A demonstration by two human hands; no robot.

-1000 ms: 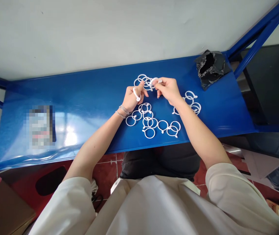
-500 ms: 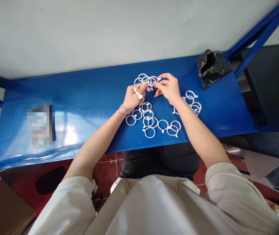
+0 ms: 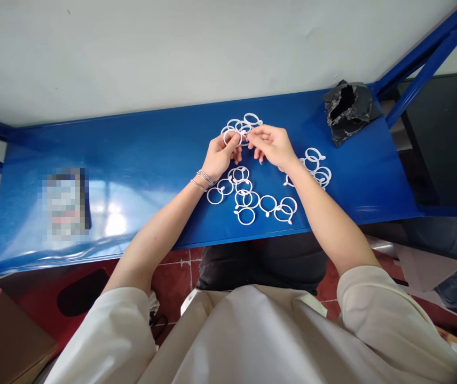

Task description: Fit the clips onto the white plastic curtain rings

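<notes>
Between the thumb and fingers of my left hand [image 3: 221,152] is a white plastic ring [image 3: 225,140], held up over the table. My right hand [image 3: 270,144] is closed in a pinch just right of that ring, its thumb and forefinger tips close together; what lies between them is too small to make out. Behind both hands lies a pile of similar white rings [image 3: 234,122], partly hidden by the fingers. One ring [image 3: 251,113] of this pile rests at its far right. Each ring carries a small knob on its rim.
Nearer me on the blue table [image 3: 140,154] spreads a loose group of white rings [image 3: 246,216]. Another cluster of rings [image 3: 312,155] lies beside my right forearm. A crumpled black bag [image 3: 348,112] sits at the back right, and a blurred-out flat object [image 3: 66,205] at the left.
My left hand has turned, and the ring in it now faces upright at the fingertips. My right hand has drawn away from the pile, where one ring has shifted to the far right.
</notes>
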